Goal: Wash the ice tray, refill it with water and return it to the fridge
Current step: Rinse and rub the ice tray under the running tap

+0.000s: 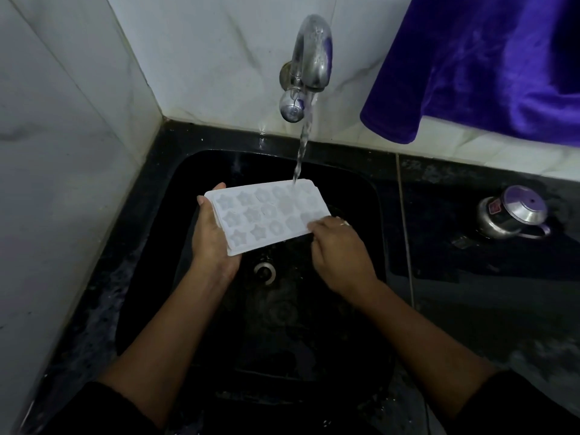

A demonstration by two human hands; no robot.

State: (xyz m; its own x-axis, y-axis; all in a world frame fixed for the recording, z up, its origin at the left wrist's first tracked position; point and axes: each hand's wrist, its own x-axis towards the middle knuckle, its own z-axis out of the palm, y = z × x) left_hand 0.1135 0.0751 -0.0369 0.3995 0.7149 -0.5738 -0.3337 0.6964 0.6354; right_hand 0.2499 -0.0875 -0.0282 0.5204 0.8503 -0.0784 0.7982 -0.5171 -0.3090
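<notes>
A white ice tray point(266, 211) with star and flower shaped cells is held level over the black sink point(201, 171). My left hand point(210, 240) grips its left end from below, thumb on the rim. My right hand point(339, 249) holds the tray's near right corner, fingers on its top. A chrome tap point(309, 58) on the wall is running, and its stream of water point(303, 149) lands on the tray's far right cells.
The sink's drain point(265, 271) lies below the tray. A blue cloth point(489, 64) hangs at the upper right. A small steel pot with a lid point(514, 211) stands on the dark counter point(486, 293) to the right. White tiled walls close in the left and back.
</notes>
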